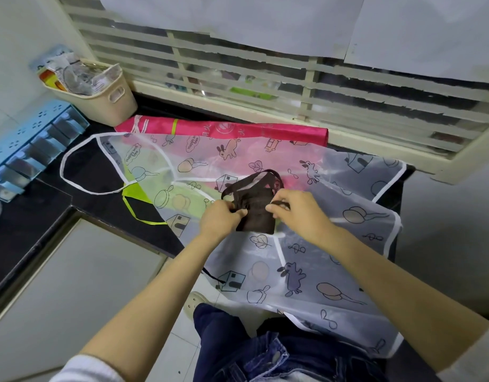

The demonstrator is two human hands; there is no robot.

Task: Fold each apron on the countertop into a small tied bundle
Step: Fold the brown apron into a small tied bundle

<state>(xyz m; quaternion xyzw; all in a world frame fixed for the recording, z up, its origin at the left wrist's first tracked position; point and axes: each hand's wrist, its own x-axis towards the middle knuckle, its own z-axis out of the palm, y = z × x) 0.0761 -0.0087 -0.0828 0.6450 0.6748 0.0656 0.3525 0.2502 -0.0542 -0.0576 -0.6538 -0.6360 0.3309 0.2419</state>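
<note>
A dark brown apron [256, 216] is folded into a small bundle and lies on a translucent white apron [334, 244] printed with cartoon houses and rabbits. My left hand [220, 219] pinches the bundle's strap at its left side. My right hand [298, 209] pinches a strap end at the bundle's right. A brown strap loop [254, 179] arcs above the bundle. A pink apron [238, 130] lies behind, partly under the translucent one. A green-edged apron [140, 201] peeks out at the left.
A cream basket [105, 97] with packets stands at the back left by a blue spice rack [31, 150]. The black countertop [25, 216] ends in an edge near me. The translucent apron hangs over that edge. A slatted window [293, 86] runs along the back.
</note>
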